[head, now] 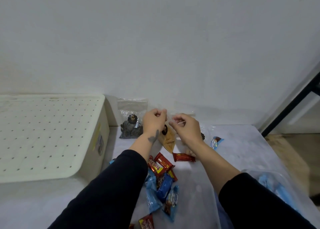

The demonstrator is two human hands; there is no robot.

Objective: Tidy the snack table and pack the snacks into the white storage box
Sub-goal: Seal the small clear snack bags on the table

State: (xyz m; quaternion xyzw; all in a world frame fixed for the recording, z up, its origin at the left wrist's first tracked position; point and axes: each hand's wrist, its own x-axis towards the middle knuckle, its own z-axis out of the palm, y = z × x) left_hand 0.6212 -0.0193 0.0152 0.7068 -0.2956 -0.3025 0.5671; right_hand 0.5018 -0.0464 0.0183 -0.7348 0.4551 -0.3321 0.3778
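Observation:
My left hand and my right hand are both pinched on the top of a clear bag of brown snacks near the wall. My right fingers also hold a thin tie or band. To the left a clear bag of black spiral cookies leans on the wall. The white storage box stands at the left with its perforated lid on. Red and blue wrapped bars lie heaped on the table between my forearms.
A single red bar and a blue bar lie apart to the right. A clear plastic bag with light-blue packets sits at the right edge. A black frame post stands right of the table.

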